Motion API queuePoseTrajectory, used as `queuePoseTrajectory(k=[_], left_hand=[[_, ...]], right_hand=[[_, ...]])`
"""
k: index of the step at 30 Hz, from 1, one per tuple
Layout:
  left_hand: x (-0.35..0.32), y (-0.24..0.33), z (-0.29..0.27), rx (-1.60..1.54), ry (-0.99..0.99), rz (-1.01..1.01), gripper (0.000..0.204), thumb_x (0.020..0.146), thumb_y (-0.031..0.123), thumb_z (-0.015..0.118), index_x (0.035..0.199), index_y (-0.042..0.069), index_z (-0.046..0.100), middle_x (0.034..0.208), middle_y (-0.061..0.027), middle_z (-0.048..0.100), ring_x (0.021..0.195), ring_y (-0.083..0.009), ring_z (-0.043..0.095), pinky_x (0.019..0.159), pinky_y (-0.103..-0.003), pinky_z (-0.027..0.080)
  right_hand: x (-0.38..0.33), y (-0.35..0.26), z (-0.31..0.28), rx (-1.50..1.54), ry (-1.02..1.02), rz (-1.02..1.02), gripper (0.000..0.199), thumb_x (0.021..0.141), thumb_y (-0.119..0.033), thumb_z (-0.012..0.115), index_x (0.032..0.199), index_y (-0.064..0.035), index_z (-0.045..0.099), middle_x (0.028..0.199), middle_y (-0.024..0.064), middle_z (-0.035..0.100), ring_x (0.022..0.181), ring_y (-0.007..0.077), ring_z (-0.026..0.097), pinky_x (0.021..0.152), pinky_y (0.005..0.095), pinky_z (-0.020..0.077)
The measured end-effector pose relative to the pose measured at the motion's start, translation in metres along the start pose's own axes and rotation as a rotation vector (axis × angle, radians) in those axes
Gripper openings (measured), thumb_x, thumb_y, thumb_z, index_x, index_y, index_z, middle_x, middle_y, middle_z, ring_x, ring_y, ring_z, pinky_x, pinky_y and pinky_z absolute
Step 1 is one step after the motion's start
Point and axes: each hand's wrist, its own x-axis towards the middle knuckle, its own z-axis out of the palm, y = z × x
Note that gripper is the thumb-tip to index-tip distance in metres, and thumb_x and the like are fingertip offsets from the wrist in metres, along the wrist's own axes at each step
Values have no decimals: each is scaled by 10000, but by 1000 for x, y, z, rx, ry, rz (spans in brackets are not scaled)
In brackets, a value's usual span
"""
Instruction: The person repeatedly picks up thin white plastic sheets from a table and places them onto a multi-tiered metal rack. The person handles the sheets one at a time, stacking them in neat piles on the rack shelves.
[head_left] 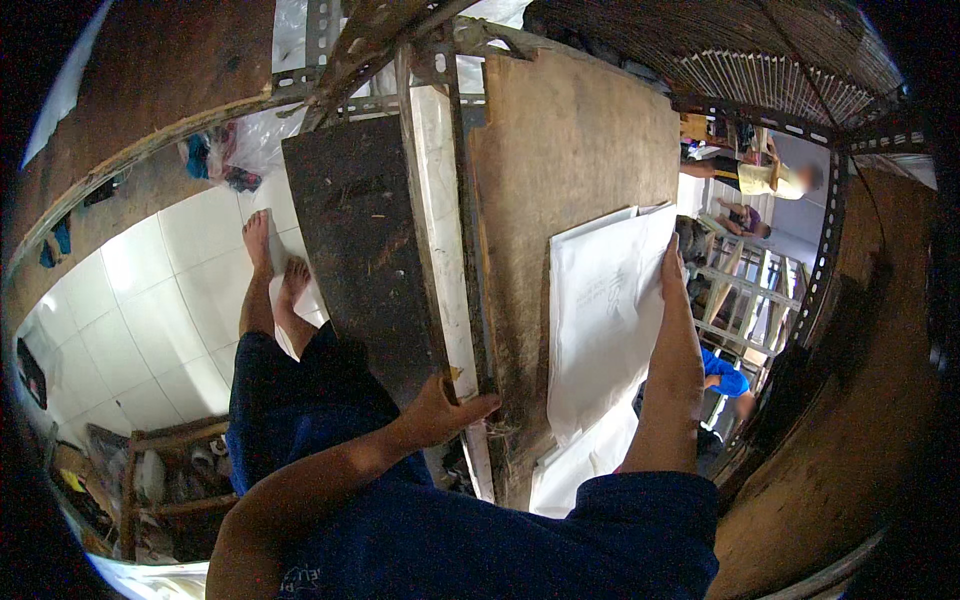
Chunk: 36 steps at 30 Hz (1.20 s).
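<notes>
A flat white sheet or packet with faint print point(608, 310) lies on a worn plywood board point(560, 130) in front of me. My right hand point(673, 268) rests along its right edge, fingers stretched out; part of the hand is hidden. Another white piece point(585, 468) shows below it, closer to my body. To the left, my left hand point(445, 410) grips the edge of a narrow wooden frame point(445, 240), thumb stuck out to the right across it. The fingertips of that hand are partly hidden.
A dark board point(355, 230) stands left of the frame, over a white tiled floor point(180, 270) and my bare feet. Slotted metal bars point(830, 215) run along the right. Beyond them are a person in a light top point(785, 180) and another in blue point(725, 375).
</notes>
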Motion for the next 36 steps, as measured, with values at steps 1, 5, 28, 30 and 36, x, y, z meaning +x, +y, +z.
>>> queuePoseTrajectory(k=[1, 5, 28, 30, 36], left_hand=[[-2, 6, 1, -16, -1, -17, 344, 857, 263, 705, 1039, -11, 606, 889, -101, 676, 813, -155, 651, 738, -313, 536], [-6, 16, 10, 32, 91, -80, 352, 871, 269, 689, 1050, -21, 601, 925, -108, 672, 835, -162, 645, 756, -319, 527], [7, -12, 20, -42, 204, 65, 367, 838, 342, 708, 955, 1, 638, 808, -76, 666, 745, -143, 616, 670, -312, 497], [7, -14, 20, -71, 199, 27, 371, 839, 347, 708, 952, 1, 636, 808, -70, 663, 739, -135, 608, 667, -311, 496], [4, -14, 18, 0, 166, 70, 379, 856, 346, 696, 985, -2, 620, 836, -53, 659, 739, -123, 593, 664, -313, 494]], right_hand=[[2, 4, -1, 5, 2, 6, 959, 831, -775, 327, 1439, -33, 341, 1465, 162, 370, 1325, 316, 364, 1077, 437, 285], [-2, 5, -1, 15, 12, 3, 971, 825, -781, 327, 1435, -26, 344, 1461, 169, 375, 1324, 324, 368, 1076, 436, 290], [34, 10, 2, -267, 59, -174, 986, 831, -788, 194, 1381, 3, 403, 1369, 293, 426, 1304, 405, 385, 1078, 436, 290], [34, 11, 3, -273, 49, -198, 970, 832, -786, 190, 1399, -25, 392, 1380, 282, 421, 1309, 402, 380, 1082, 434, 287], [49, 28, 6, -280, 123, -54, 1025, 804, -814, 218, 1400, 4, 379, 1392, 287, 402, 1317, 395, 375, 1085, 433, 294]])
